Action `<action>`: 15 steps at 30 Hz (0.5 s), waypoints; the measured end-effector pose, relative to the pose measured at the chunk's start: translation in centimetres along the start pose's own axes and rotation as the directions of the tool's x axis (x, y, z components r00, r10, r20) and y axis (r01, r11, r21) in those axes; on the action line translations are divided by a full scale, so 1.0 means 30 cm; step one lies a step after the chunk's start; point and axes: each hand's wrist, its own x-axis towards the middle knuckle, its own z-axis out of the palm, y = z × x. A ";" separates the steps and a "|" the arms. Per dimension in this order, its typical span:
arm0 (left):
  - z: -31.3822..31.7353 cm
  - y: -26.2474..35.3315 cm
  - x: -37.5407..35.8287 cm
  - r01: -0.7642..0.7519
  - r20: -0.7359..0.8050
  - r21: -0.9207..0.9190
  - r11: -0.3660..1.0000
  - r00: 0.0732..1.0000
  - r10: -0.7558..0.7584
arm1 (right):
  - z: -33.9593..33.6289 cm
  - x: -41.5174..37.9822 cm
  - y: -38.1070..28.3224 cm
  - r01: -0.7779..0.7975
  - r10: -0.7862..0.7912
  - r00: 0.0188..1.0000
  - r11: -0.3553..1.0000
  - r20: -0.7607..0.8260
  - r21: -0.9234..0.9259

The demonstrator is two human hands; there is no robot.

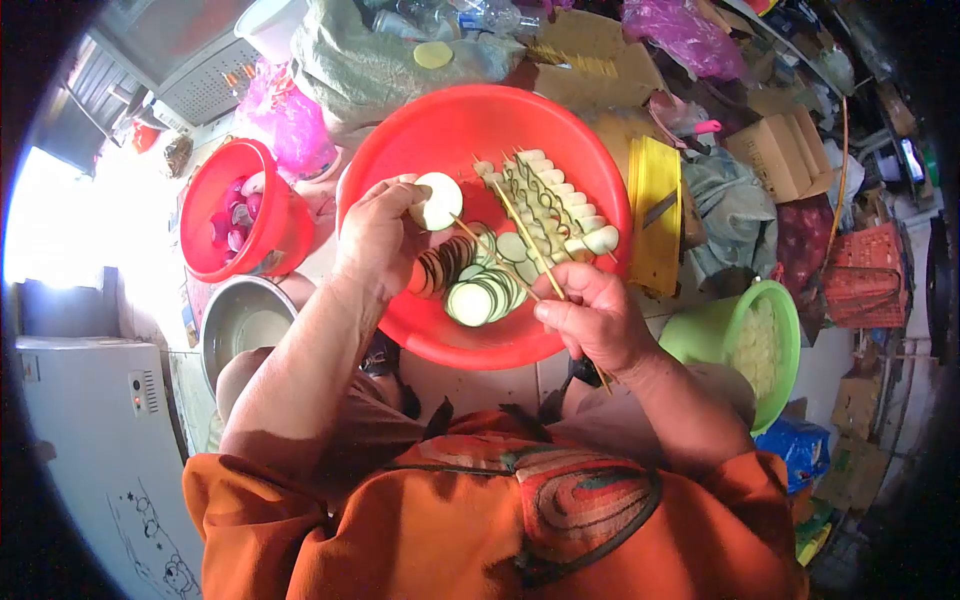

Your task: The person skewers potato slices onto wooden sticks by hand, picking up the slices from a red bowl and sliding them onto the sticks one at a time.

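Note:
My left hand (378,232) pinches a round pale zucchini slice (438,201) with a thin green rim, over the left side of a large red basin (425,120). My right hand (592,318) is closed around two thin wooden skewers (527,239); the tip of one is right at the slice's lower edge. Beneath my hands in the basin lies a fanned stack of zucchini slices (472,302), with darker-looking slices in shadow to its left. Loaded skewers of folded slices (562,205) lie side by side on the basin's right.
Left of the basin stand a red bucket (268,165) of purple onions and a metal bowl (222,325). A green tub (692,325) with pale pieces is at my right knee. Sacks, cardboard and a yellow stack (652,215) crowd the back and right.

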 end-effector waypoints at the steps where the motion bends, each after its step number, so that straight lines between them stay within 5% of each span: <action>1: 0.001 -0.001 -0.001 0.001 0.001 -0.001 1.000 1.000 -0.001 | 0.000 0.001 0.000 0.003 -0.003 1.000 1.000 -0.003 0.020; 15: 0.065 -0.019 -0.029 -0.014 -0.004 0.160 0.987 1.000 0.014 | 0.002 0.041 0.018 0.086 -0.089 0.994 0.996 -0.065 -0.039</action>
